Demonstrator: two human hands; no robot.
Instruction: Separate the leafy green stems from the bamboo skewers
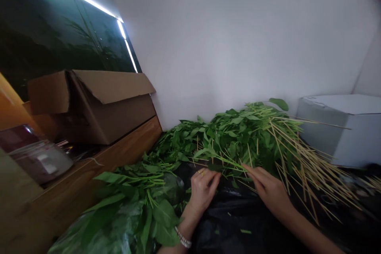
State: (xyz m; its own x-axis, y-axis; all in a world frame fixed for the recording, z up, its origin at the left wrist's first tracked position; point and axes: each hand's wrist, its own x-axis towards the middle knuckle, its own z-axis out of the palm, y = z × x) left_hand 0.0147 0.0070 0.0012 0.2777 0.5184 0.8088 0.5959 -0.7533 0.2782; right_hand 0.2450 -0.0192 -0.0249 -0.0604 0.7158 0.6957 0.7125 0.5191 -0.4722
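Observation:
My right hand (269,188) is closed, its fingers pinching the stem end of a leafy green sprig (229,160) whose leaves point left. To its left, my left hand (204,186) has its fingers pressed together beside a dark leaf; whether anything is in them cannot be made out. A large heap of leafy greens (232,127) lies just beyond both hands, with long thin pale sticks (309,162) running out of it to the right. Nearer my left forearm, more cut greens (143,178) rest on clear plastic (122,222).
Black plastic sheeting (235,230) with a few green scraps lies under my hands. An open cardboard box (119,115) stands on a wooden ledge (131,147) at left, near a clear container (44,158). A white box (324,127) stands at right, against a pale wall (238,35).

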